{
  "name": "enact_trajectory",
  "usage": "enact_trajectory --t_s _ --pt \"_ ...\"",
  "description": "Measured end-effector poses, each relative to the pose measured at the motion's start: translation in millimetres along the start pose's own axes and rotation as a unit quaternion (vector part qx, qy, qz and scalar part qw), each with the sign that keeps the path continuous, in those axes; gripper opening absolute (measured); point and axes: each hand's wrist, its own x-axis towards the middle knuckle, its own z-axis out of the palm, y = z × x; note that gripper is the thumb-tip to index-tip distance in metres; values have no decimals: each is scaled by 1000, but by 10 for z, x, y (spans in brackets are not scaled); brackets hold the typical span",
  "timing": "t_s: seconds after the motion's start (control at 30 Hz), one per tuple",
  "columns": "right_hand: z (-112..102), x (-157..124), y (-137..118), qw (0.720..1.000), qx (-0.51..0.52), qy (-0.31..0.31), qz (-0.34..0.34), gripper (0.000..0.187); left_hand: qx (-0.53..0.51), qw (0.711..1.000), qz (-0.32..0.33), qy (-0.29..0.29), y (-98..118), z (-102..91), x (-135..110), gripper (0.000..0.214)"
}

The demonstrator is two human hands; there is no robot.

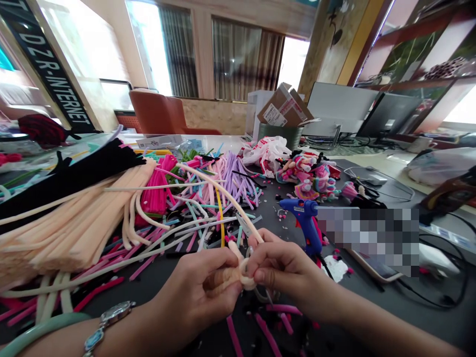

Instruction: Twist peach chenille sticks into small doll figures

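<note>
Peach pipe cleaner bent into small tight loop, held in front of body, just above table, long end arcing up & away twd the pile. L hand & R hand close together, touching at the loop, both clamped on it. L hand fingers wrap the lower part of the stem; R hand fingers pinch the loop from other side. Exact twist hidden by fingers.

L wrist has wristwatch w/ blue-stone bracelet, pale green bangle further up arm. Loose pink stem pieces lie on table right below hands. Blue hot glue gun stands just beyond R hand, nearest tool. Phone lies to its right, partly pixelated.

Big pile of peach stems left of hands, black stems behind it. Hot pink stems & purple stems in mixed heap further back. Colourful pipe cleaner figures sit beyond glue gun, white plastic bag beside them. Further back: cardboard box on green bin, monitor to the right, orange chair near windows. Other small items on R side too blurred/pixelated to tell.
</note>
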Motion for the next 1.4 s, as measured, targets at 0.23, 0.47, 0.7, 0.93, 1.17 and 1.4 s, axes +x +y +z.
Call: enact_trajectory --t_s 0.23,0.47,0.7,0.93,1.17,1.4 --pt "26 -6 -28 1000 7 -15 -4 16 4 1000 9 -19 22 16 -25 22" --pt "52 -17 21 1000 26 9 -9 14 31 1000 -4 4 19 4 -9 19" --pt "74 16 48 994 44 101 14 13 63 998 -5 31 30 -20 20 23" --pt "80 7 56 992 35 104 57 31 91 995 -17 25 30 -20 24 25" --pt "85 -8 159 995 -5 92 37 31 98 995 -13 29 26 -24 11 24" --pt "87 -12 192 993 -43 111 10 32 85 996 -13 31 73 -17 19 27"
